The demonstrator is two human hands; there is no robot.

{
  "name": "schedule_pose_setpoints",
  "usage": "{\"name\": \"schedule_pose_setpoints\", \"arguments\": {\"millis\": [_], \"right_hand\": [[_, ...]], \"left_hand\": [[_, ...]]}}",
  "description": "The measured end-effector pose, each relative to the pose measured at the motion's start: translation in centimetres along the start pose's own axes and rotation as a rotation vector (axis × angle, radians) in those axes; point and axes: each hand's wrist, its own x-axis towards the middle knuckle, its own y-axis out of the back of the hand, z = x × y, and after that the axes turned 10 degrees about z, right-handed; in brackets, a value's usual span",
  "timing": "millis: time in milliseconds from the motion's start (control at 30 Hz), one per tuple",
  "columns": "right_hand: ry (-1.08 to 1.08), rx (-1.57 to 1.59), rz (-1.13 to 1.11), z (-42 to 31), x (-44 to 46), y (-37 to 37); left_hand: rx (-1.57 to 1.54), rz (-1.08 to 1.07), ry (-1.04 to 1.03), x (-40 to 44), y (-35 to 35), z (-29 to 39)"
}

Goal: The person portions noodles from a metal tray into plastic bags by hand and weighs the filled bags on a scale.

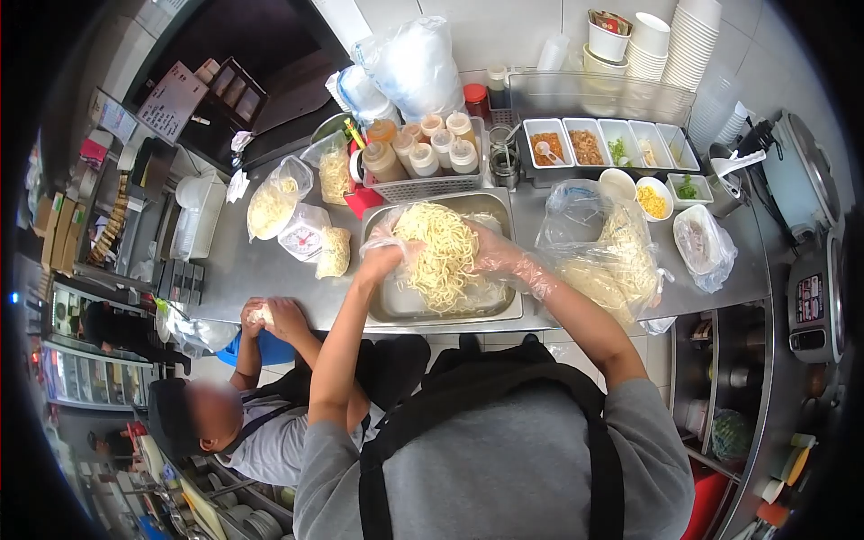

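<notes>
Yellow noodles are heaped between my two hands above a rectangular metal tray. My left hand, in a clear plastic glove, is closed on the left side of the heap. On the right side my right hand, also gloved in clear plastic, grips the same noodles. Some noodles hang down into the tray. To the right lies a large clear bag of noodles. A small noodle bag and a scale with a red dial stand to the left.
A co-worker's hands hold something pale at the counter's left front edge. Behind the tray, a grey basket holds several sauce bottles. Topping containers stand back right, near a bowl of yellow bits and a bagged white container.
</notes>
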Motion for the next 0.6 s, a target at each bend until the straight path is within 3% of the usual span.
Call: {"name": "schedule_pose_setpoints", "arguments": {"millis": [67,167,267,367,467,500,600], "right_hand": [[0.048,0.167,-0.013,1.2,0.4,0.2],[-0.254,0.237,0.093,2.0,0.4,1.0],[-0.092,-0.051,0.167,-0.9,-1.0,1.2],[-0.162,0.18,0.146,2.4,-0.5,1.7],[-0.15,-0.1,0.093,0.1,-0.4,1.4],[-0.179,-0.097,0.099,-0.8,-0.5,1.0],[-0.266,-0.144,0.103,-4.7,-0.7,0.1]], "left_hand": [[0.109,-0.006,0.008,0.6,0.7,-0.4],[-0.069,-0.001,0.097,0.8,1.5,-2.0],[0.021,0.083,0.006,0.7,2.2,-3.3],[0.035,-0.039,-0.112,-0.5,2.1,-4.2],[0.021,-0.14,-0.142,-2.6,0.0,-2.2],[0.224,-0.179,-0.094,-2.3,-0.1,-2.3],[0.073,-0.168,-0.151,-1.4,-0.2,-3.1]]}}
